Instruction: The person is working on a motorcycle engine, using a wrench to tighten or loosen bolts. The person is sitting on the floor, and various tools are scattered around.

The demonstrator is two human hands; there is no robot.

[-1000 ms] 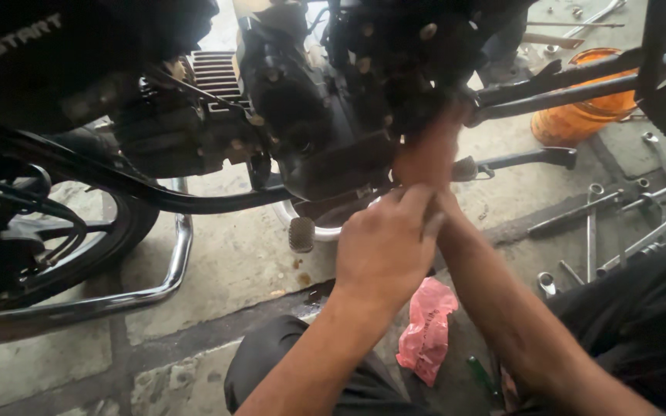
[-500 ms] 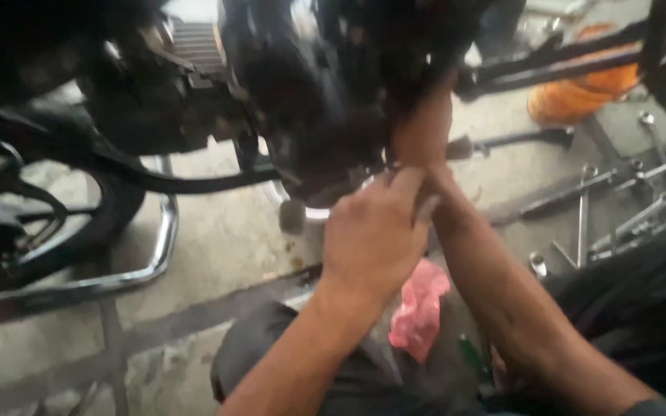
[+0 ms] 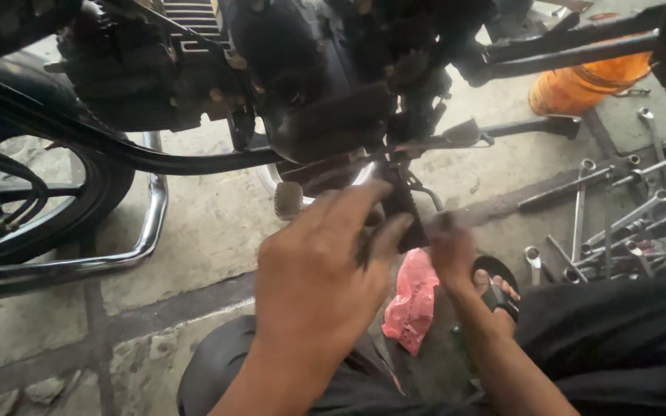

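- Left hand (image 3: 325, 266) is seen from the back, raised at frame centre below the motorcycle engine (image 3: 294, 69); the forearm enters from the lower edge.
- Its fingers (image 3: 383, 235) are curled and closed against a dark ribbed footpeg (image 3: 404, 208), which sits just under the engine, beside the chrome exhaust pipe (image 3: 71, 266).
- Right hand (image 3: 452, 250) is held lower and to the right, just beside the same footpeg, knuckles up; the forearm runs down to the right.
- Its fingers are bent inward, but what they grip cannot be told; the spot is blurred and dark.
- A crumpled pink plastic bag (image 3: 412, 300) lies on the concrete floor (image 3: 210, 223) below both hands, between the person's knees.
- An orange container (image 3: 587, 81) stands upper right, behind the black frame bar (image 3: 572, 46); its markings are too small to read.
- Spanners (image 3: 626, 216) are scattered on the floor at right, well apart from the hands.
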